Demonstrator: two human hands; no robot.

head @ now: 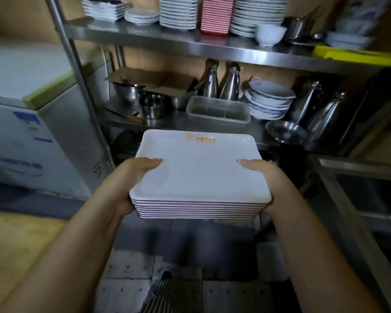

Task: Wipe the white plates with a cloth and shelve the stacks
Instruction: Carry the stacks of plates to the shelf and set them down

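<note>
Your left hand (131, 177) grips the left edge of a stack of white rectangular plates (199, 175), thumb lying flat on the top plate and the other fingers curled out of sight underneath. Your right hand (263, 175) does the same on the right edge, thumb on top and fingers below. Between them you hold the stack level in the air, in front of the steel rack (190, 46) and above the tiled floor (190, 256). The top plate carries an orange printed mark (200, 138) near its far edge, and the plates' rims show thin red lines along the near side.

Just beyond the stack, on the rack's middle shelf, sits a clear plastic tub (218, 110), with two steel bottles (221, 81) behind it, steel bowls (152, 105) to its left and a pile of round white dishes (269, 102) to its right. The upper shelf holds tall stacks of white plates (178, 12) and a red-and-white stack (217, 14), with a yellow board (352, 55) at the right end. A chest freezer (32, 123) stands left of the rack.
</note>
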